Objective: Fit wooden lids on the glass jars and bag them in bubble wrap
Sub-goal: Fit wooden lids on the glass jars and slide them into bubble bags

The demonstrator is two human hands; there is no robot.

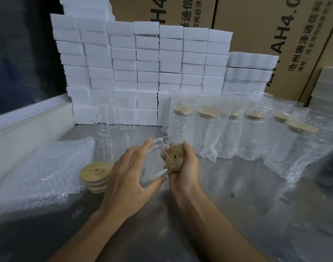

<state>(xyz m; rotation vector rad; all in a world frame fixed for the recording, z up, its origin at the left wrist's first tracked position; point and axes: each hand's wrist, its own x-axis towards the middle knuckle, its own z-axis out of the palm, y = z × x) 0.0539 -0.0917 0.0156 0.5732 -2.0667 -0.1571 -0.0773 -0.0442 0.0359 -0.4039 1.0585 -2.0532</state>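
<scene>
My left hand (128, 176) grips a clear glass jar (152, 167), tilted with its mouth toward the right. My right hand (182, 163) holds a round wooden lid (173, 156) with a small hole, pressed against the jar's mouth. A short stack of wooden lids (95, 174) lies left of my left hand. A pile of flat bubble wrap bags (39, 173) sits at the left. Two bare glass jars (112, 118) stand near the back. Several lidded jars in bubble wrap (237, 129) stand in a row at the right.
A wall of stacked white foam boxes (143, 69) lines the back of the metal table (237, 214). Brown cardboard cartons (275, 35) rise behind them. A white ledge (20, 127) borders the table's left side.
</scene>
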